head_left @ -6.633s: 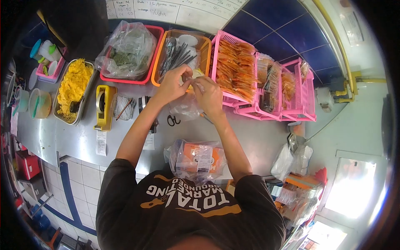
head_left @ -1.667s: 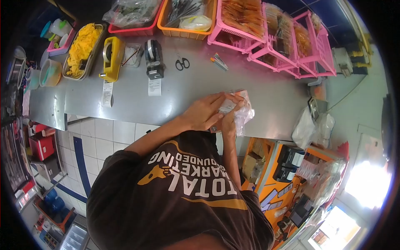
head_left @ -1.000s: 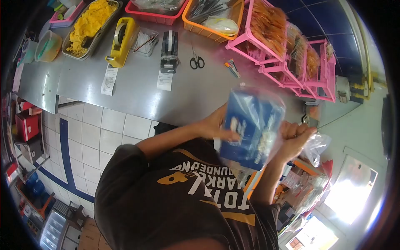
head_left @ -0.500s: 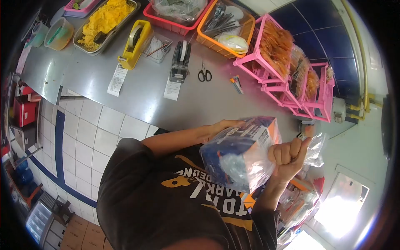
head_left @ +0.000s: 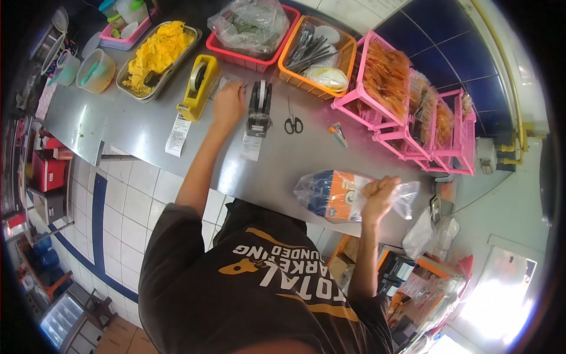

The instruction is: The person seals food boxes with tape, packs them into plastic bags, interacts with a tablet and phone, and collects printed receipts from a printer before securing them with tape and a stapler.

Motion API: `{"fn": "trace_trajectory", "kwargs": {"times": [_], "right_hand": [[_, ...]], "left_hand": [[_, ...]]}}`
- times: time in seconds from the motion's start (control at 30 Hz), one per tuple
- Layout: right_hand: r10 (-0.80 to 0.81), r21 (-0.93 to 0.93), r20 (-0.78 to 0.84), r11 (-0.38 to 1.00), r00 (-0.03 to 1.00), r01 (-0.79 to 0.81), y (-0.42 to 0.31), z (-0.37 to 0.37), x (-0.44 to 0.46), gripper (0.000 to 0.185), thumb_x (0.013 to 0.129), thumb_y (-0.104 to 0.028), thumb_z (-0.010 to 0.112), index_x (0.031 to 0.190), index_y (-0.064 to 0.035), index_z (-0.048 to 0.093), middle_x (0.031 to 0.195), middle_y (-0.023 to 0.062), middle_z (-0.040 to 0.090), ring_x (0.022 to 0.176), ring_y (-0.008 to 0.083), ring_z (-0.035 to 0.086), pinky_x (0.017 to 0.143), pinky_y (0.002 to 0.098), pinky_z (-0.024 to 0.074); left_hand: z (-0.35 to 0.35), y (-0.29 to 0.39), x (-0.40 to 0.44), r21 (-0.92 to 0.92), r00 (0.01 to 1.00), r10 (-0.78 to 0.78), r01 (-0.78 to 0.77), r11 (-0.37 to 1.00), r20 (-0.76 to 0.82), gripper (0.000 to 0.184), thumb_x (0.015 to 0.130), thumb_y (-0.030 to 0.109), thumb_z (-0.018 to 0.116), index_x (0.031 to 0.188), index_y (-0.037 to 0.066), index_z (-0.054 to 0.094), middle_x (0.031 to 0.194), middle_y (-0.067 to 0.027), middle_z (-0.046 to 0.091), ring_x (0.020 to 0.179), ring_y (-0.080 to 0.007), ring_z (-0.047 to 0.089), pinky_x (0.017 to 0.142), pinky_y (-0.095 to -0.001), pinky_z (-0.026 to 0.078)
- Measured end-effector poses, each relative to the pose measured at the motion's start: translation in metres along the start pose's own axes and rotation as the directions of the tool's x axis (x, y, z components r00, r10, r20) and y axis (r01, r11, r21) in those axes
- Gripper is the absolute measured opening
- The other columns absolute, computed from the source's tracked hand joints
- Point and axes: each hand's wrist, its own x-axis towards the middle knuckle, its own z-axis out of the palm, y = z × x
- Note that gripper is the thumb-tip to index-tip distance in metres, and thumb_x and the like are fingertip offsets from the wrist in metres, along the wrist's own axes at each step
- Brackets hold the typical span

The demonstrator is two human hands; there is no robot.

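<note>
My right hand point(head_left: 379, 196) is closed around the gathered neck of a clear plastic bag point(head_left: 407, 200). Inside the bag is a dark blue and orange printed package point(head_left: 337, 190), lying on its side at the front of the metal table. My left hand point(head_left: 230, 101) reaches across the table with its fingers curled over a small clear container point(head_left: 219, 89). What the fingers pinch, if anything, is hidden. A yellow tape dispenser point(head_left: 198, 88) stands left of that hand and a black tape dispenser point(head_left: 259, 109) right of it.
Scissors point(head_left: 293, 123) and small tubes point(head_left: 338, 134) lie on the metal table point(head_left: 283, 159). Behind are a tray of yellow food point(head_left: 156, 56), a red basket point(head_left: 253, 58) and an orange basket point(head_left: 318, 56). Pink stacked baskets point(head_left: 383, 121) stand right. Paper slips point(head_left: 177, 134) hang by the dispensers.
My left hand has left the bag and moved up and left to the clear container. My right hand has lowered the bagged package from my chest onto the table.
</note>
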Motion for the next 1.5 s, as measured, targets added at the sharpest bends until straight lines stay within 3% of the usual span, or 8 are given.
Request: {"fn": "trace_trajectory", "kwargs": {"times": [0.2, 0.3, 0.43, 0.5, 0.7, 0.93, 1.3, 1.5], "right_hand": [[0.031, -0.257, 0.063, 0.966, 0.998, -0.014, 0.073, -0.016, -0.006, 0.048, 0.110, -0.048, 0.042, 0.081, -0.0110, 0.048, 0.063, 0.0005, 0.044, 0.056, 0.0138, 0.042, 0.052, 0.0288, 0.0363], [-0.086, -0.247, 0.015, 0.965, 0.996, 0.087, 0.112, -0.009, -0.001, 0.047, 0.111, -0.049, 0.039, 0.077, -0.0167, 0.037, 0.064, -0.0054, 0.031, 0.054, 0.0069, 0.027, 0.050, 0.0256, 0.0245], [0.113, -0.571, 0.059, 0.819, 0.992, -0.059, 0.130, -0.017, -0.008, 0.039, 0.111, -0.034, 0.047, 0.111, 0.0030, 0.059, 0.096, 0.0152, 0.061, 0.094, 0.0287, 0.060, 0.092, 0.0405, 0.0472], [0.074, -0.649, 0.086, 0.761, 0.994, 0.000, 0.122, -0.007, -0.013, 0.036, 0.111, -0.031, 0.048, 0.105, 0.0022, 0.062, 0.090, 0.0121, 0.062, 0.090, 0.0264, 0.062, 0.090, 0.0389, 0.0482], [-0.308, -0.380, 0.152, 0.859, 0.939, 0.344, 0.078, 0.025, -0.013, 0.028, 0.103, -0.030, 0.063, 0.093, -0.0044, 0.070, 0.074, -0.0005, 0.060, 0.070, 0.0125, 0.059, 0.078, 0.0368, 0.0490], [-0.022, -0.769, 0.206, 0.614, 0.978, 0.176, 0.085, 0.008, -0.009, 0.021, 0.096, -0.022, 0.073, 0.111, -0.0072, 0.073, 0.090, 0.0034, 0.069, 0.080, 0.0149, 0.062, 0.074, 0.0338, 0.0522], [0.015, -0.267, 0.278, 0.962, 0.961, 0.062, 0.088, 0.007, -0.003, 0.019, 0.099, -0.021, 0.068, 0.103, -0.0030, 0.063, 0.085, -0.0013, 0.056, 0.073, 0.0077, 0.049, 0.060, 0.0247, 0.0392], [0.045, -0.055, 0.280, 0.998, 0.959, -0.031, 0.088, 0.007, -0.001, 0.012, 0.098, -0.016, 0.067, 0.096, -0.0057, 0.061, 0.071, -0.0045, 0.044, 0.060, 0.0049, 0.038, 0.053, 0.0244, 0.0315]], "left_hand": [[0.000, -0.006, 0.038, 0.367, 0.901, -0.344, 0.235, 0.900, 0.266, 0.018, 0.087, 0.015, 0.062, 0.093, 0.009, 0.078, 0.107, -0.0218, 0.073, 0.099, -0.0396, 0.071, 0.081, -0.0469, 0.058], [-0.002, -0.007, 0.038, 0.383, 0.907, -0.313, 0.193, 0.903, 0.282, 0.018, 0.087, 0.014, 0.065, 0.098, 0.012, 0.078, 0.104, -0.0182, 0.074, 0.093, -0.0375, 0.072, 0.080, -0.0452, 0.058], [-0.010, -0.001, 0.026, -0.007, 0.996, 0.057, -0.056, 0.998, 0.076, 0.013, 0.091, 0.012, 0.067, 0.099, 0.007, 0.076, 0.096, -0.0141, 0.075, 0.082, -0.0291, 0.072, 0.074, -0.0385, 0.058], [-0.021, 0.029, 0.007, -0.730, 0.960, -0.241, 0.266, 0.630, 0.142, 0.010, 0.096, 0.012, 0.068, 0.099, 0.003, 0.071, 0.093, -0.0093, 0.074, 0.077, -0.0181, 0.070, 0.070, -0.0298, 0.057], [-0.010, 0.142, -0.065, -0.808, 0.801, -0.158, 0.589, 0.029, 0.578, 0.011, 0.099, 0.014, 0.069, 0.102, 0.003, 0.068, 0.096, -0.0088, 0.072, 0.080, -0.0136, 0.069, 0.070, -0.0271, 0.057], [0.023, 0.191, -0.113, -0.701, 0.712, -0.082, 0.702, 0.126, 0.698, 0.016, 0.100, 0.020, 0.068, 0.100, 0.004, 0.066, 0.092, -0.0087, 0.072, 0.084, -0.0178, 0.072, 0.076, -0.0312, 0.059], [0.027, 0.179, -0.113, -0.774, 0.783, 0.057, 0.598, 0.210, 0.620, 0.015, 0.102, 0.018, 0.066, 0.097, 0.005, 0.062, 0.084, -0.0034, 0.070, 0.072, -0.0132, 0.072, 0.059, -0.0263, 0.054], [0.014, 0.184, -0.120, -0.465, 0.858, 0.473, -0.341, 0.817, 0.200, 0.015, 0.090, 0.013, 0.071, 0.101, 0.007, 0.064, 0.085, -0.0084, 0.069, 0.073, -0.0277, 0.070, 0.062, -0.0371, 0.055]]}}
